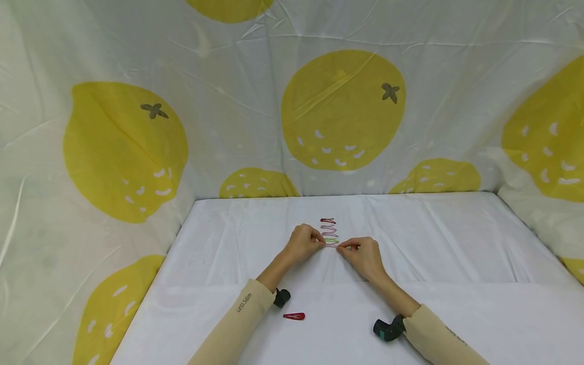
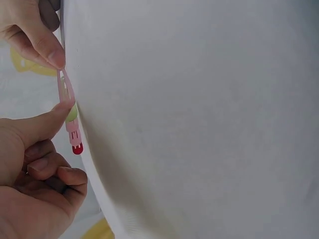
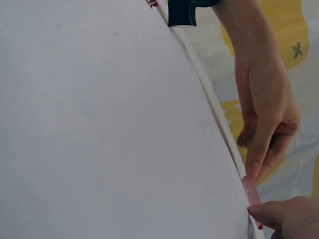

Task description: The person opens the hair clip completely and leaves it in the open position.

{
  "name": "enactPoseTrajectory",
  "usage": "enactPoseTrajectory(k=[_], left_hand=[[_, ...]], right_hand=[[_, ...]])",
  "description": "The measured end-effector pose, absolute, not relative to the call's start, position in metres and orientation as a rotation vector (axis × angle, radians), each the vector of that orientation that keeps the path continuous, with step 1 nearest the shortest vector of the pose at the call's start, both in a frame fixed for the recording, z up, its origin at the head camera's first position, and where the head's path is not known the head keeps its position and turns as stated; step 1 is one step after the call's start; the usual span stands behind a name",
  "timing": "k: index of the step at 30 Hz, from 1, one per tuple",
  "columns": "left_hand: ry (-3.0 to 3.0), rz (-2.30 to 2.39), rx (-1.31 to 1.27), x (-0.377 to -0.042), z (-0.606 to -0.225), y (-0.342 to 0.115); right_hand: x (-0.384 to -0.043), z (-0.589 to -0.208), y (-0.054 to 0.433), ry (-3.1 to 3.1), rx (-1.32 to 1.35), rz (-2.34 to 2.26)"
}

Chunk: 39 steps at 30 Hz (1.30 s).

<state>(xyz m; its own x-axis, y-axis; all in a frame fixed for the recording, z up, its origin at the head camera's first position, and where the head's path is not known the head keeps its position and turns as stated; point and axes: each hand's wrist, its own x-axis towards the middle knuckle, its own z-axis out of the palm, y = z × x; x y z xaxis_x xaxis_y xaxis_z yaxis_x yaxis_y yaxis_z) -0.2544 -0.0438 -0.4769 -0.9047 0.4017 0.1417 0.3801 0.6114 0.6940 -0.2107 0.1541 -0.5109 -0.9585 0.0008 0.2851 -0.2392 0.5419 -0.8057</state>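
A pink snap hair clip [image 1: 331, 246] lies at the near end of a column of hair clips on the white cloth. My left hand [image 1: 304, 241] pinches its left end, the thumb lying against it in the left wrist view. From the other side, my right hand [image 1: 365, 253] pinches the right end between thumb and finger. Just beyond are a green hair clip [image 1: 331, 240], two more pink hair clips [image 1: 329, 233] and a red hair clip [image 1: 328, 220] at the far end. In the right wrist view the pinched clip [image 3: 251, 190] spans the two hands' fingertips.
A single dark red hair clip [image 1: 294, 316] lies nearer me, beside the left forearm. Black wrist cameras [image 1: 389, 329] sit at both sleeves. Behind the cloth-covered table [image 1: 456, 243] hangs a curtain [image 1: 237, 101] printed with yellow lemons, which also closes off both sides.
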Motion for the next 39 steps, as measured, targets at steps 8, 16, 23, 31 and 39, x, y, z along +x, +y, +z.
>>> enactPoseTrajectory(k=[8, 16, 23, 31, 39], left_hand=[[2.780, 1.212, 0.652, -0.253, -0.474, -0.046], [2.762, 1.248, 0.595, -0.245, -0.464, -0.061], [2.697, 1.271, 0.555, -0.221, -0.458, -0.091], [2.517, 1.208, 0.556, -0.167, -0.454, -0.128], [2.427, 1.120, 0.551, -0.133, -0.452, -0.147]], right_hand=[[-0.210, -0.510, 0.154, -2.545, 0.167, 1.387], [-0.207, -0.506, 0.157, -2.562, 0.151, 1.401], [-0.194, -0.500, 0.165, -2.610, 0.125, 1.432], [-0.159, -0.488, 0.155, -2.687, 0.259, 1.597], [-0.122, -0.492, 0.123, -2.768, 0.679, 1.763]])
